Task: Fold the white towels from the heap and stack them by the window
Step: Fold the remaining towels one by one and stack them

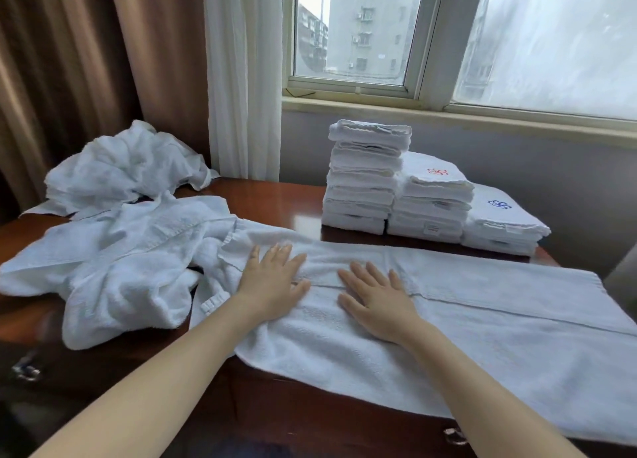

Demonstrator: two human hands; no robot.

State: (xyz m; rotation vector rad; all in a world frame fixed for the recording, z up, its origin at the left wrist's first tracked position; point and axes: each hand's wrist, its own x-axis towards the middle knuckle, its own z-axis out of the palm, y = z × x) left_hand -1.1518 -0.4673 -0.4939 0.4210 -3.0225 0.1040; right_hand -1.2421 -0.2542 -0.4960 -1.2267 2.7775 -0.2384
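Left grip [272,282], right grip [375,299], both flat, palms down, resting on spread towel [499,306], heap [131,268] beside left grip

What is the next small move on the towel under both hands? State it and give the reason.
Probably sweep both palms outward to flatten it. The left hand and right hand lie flat, side by side, on the spread towel, which shows wrinkles near its left end, beside the heap.

White towels [448,306], dark red-brown table [296,199], brown curtain [69,61].
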